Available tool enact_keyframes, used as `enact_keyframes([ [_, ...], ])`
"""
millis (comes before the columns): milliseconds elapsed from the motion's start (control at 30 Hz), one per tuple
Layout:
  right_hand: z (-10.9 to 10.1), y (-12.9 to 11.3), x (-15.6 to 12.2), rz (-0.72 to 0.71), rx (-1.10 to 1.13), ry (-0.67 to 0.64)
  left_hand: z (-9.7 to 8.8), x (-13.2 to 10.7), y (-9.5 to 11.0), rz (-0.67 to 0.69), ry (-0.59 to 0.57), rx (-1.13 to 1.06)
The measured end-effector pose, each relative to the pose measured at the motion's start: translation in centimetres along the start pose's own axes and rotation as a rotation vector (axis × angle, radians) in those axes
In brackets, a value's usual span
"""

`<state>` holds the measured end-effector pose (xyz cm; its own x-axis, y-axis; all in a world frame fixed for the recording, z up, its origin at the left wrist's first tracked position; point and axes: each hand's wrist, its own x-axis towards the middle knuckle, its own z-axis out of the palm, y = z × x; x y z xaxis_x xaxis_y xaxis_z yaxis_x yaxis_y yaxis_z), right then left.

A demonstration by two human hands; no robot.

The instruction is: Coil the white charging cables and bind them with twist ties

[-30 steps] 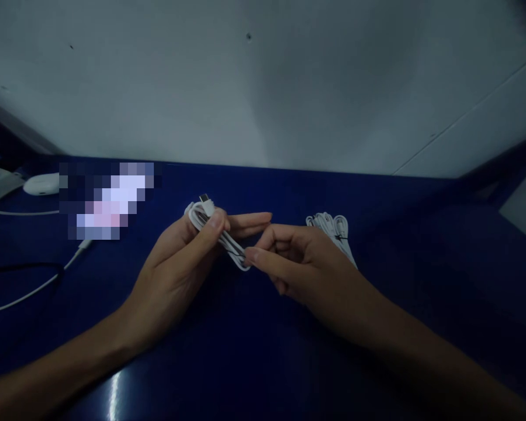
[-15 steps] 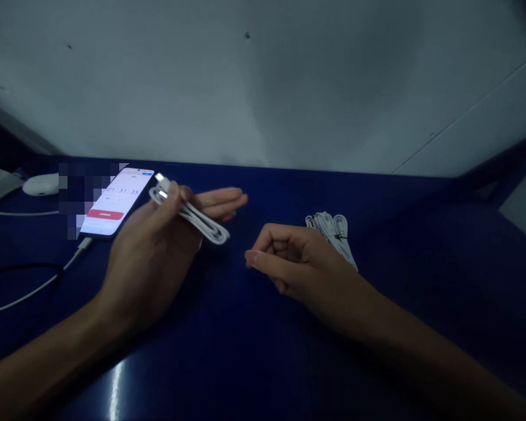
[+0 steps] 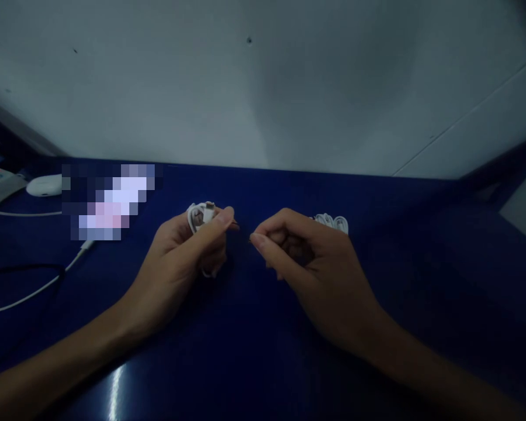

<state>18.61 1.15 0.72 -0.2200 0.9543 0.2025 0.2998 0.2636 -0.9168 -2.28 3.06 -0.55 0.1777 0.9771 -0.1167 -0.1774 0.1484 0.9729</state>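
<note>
A coiled white USB cable (image 3: 195, 217) is held in my left hand (image 3: 182, 248), its plug showing beside the thumb and part of the loop hidden behind the fingers. From the left thumb tip a thin dark end sticks out, too small to name for certain. My right hand (image 3: 313, 257) is closed in a pinch just to the right, thumb against forefinger. A tiny dark tip shows at that pinch, and I cannot make out what it is. Behind the right knuckles lies a bundle of white cables (image 3: 339, 224), mostly covered by the hand.
On the blue table (image 3: 245, 351), a lit phone (image 3: 114, 202), blurred out, lies at the left with a white charging cable (image 3: 39, 289) plugged in. A white rounded device (image 3: 44, 185) sits beyond it. A pale wall (image 3: 201, 88) rises behind the table.
My left hand has moved right and away from the phone, its stretched fingers curling round the cable. My right hand has risen slightly, covering more of the cable bundle. Both hands are closer together.
</note>
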Motion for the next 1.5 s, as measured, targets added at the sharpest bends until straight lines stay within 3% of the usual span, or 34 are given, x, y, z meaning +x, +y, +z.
enact_keyframes([
  [200,0.0,-0.1,-0.1,0.002,0.014,0.0,-0.1,-0.3,0.3,0.084,0.02,0.281],
  [367,-0.2,0.2,0.0,0.127,0.059,-0.165,0.3,-0.6,0.8,0.102,0.015,0.344],
  [633,-0.7,0.4,0.5,0.182,0.217,-0.17,0.1,-0.7,1.0,0.115,-0.018,0.388],
  [967,-0.3,1.4,1.1,0.356,0.63,-0.318,-0.4,-1.0,-0.1,0.122,0.005,0.423],
  [1200,-1.1,2.2,1.3,0.118,0.363,-0.337,-0.4,-0.9,-0.2,0.097,-0.01,0.347],
  [1367,-0.7,2.2,1.3,0.229,0.569,-0.317,-0.4,-1.1,-0.3,0.154,0.0,0.405],
  [1500,-0.4,1.9,1.2,0.251,0.564,-0.349,-0.5,-1.0,-0.4,0.227,0.036,0.434],
])
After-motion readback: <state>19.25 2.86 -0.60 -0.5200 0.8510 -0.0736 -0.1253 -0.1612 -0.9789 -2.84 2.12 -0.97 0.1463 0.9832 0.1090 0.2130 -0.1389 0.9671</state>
